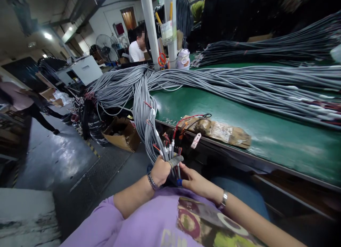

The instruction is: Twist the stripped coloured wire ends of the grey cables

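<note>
My left hand [161,171] is closed round a bunch of grey cables [144,112] in front of my body, its thumb wrapped in a grey covering. White bands and bare red and dark wire ends [167,140] stick up above the fist. My right hand [198,183] is at the lower part of the same bunch, fingers bent in against a cable, with something blue [179,182] at its thumb tip. The cables hang over the table edge and run down into my grip. Part of the bunch is hidden behind my hands.
More grey cables [239,83] lie along the green table [279,137], with dark cables [253,50] behind. A taped cardboard piece [226,132] with red and black leads lies at the near edge. An open carton [121,133] stands on the floor at left. Two people are farther off.
</note>
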### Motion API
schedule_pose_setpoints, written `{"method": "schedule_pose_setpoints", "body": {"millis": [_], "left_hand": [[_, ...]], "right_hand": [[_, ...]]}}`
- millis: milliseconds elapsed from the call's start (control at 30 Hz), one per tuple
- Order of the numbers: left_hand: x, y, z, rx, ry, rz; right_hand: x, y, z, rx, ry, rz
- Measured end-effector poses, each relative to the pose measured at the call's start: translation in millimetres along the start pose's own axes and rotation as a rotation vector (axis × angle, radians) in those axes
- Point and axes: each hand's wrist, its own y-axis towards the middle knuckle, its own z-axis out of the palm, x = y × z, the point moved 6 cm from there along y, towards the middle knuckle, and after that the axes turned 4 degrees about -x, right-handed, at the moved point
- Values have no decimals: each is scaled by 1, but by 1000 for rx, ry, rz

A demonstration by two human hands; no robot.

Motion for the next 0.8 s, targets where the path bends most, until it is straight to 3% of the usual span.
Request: {"method": "schedule_pose_setpoints", "body": {"millis": [100,233,367,567,733,800], "left_hand": [[-4,-2,-4,6,17,-36],[-5,-6,-4,7,46,-54],[0,-10,0,6,62,-128],[9,-15,7,118,143,-236],[6,-13,-3,-24,0,-133],[6,-12,-7,-78,-67,-129]], "right_hand": [[15,-9,-19,14,70,13],[36,-11,-43,-271,42,6],[46,-4,-32,-332,55,-59],[43,2,-16,-230,167,-41],[41,-5,-35,-412,35,-44],[37,-8,-36,-411,36,-31]]}}
